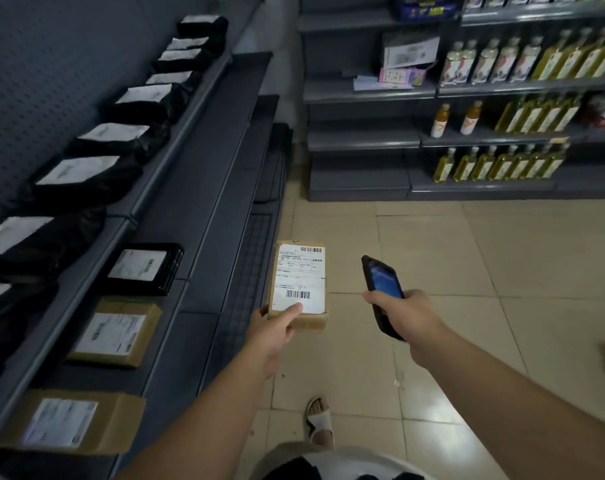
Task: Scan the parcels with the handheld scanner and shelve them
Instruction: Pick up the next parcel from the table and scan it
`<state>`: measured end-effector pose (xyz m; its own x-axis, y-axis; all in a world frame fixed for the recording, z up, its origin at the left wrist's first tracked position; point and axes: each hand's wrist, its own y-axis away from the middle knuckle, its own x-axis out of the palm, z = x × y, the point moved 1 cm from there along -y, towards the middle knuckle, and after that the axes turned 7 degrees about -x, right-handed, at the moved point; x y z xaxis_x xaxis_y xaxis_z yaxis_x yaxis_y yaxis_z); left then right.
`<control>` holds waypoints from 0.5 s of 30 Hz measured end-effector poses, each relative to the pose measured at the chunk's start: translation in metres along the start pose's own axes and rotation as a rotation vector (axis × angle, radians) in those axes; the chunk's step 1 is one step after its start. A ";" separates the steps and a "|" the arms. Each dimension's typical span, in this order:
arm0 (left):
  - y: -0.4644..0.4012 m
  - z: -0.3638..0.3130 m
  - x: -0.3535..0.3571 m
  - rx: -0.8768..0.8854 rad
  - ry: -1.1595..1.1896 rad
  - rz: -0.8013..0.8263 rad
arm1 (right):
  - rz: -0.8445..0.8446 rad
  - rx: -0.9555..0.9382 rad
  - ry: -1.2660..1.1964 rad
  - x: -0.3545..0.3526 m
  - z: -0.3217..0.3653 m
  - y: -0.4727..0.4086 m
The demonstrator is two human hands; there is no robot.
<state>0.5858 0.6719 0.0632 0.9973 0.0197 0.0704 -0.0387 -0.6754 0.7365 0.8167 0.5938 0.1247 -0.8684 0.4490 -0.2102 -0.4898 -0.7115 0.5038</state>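
Left hand: the left hand (pixel 275 329) holds a small cardboard parcel (pixel 299 285) by its near end, thumb pressed on the white label, label face up.
Right hand: the right hand (pixel 403 315) is wrapped around a black handheld scanner (pixel 380 284), its blue screen lit and facing up.
Parcel and scanner: side by side above the tiled floor (pixel 467 271), close but apart.
Left shelves: grey shelves (pixel 204 188) carry a row of black bagged parcels (pixel 86 178) with white labels, and below them brown boxes (pixel 115 336).
Far shelves: bottles of yellow oil (pixel 495 164) in rows.
Below: a foot in a white sandal (pixel 320 422).
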 end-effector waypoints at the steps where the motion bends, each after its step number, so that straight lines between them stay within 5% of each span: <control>1: -0.013 -0.014 0.003 0.002 -0.005 -0.001 | -0.003 -0.003 0.007 0.004 0.011 -0.013; 15: -0.152 -0.144 0.066 -0.017 0.078 -0.069 | 0.051 -0.017 0.070 0.037 0.117 -0.211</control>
<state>0.6487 0.8826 0.0529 0.9899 0.1229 0.0708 0.0279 -0.6578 0.7527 0.8972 0.8234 0.1092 -0.8953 0.3733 -0.2432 -0.4455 -0.7418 0.5012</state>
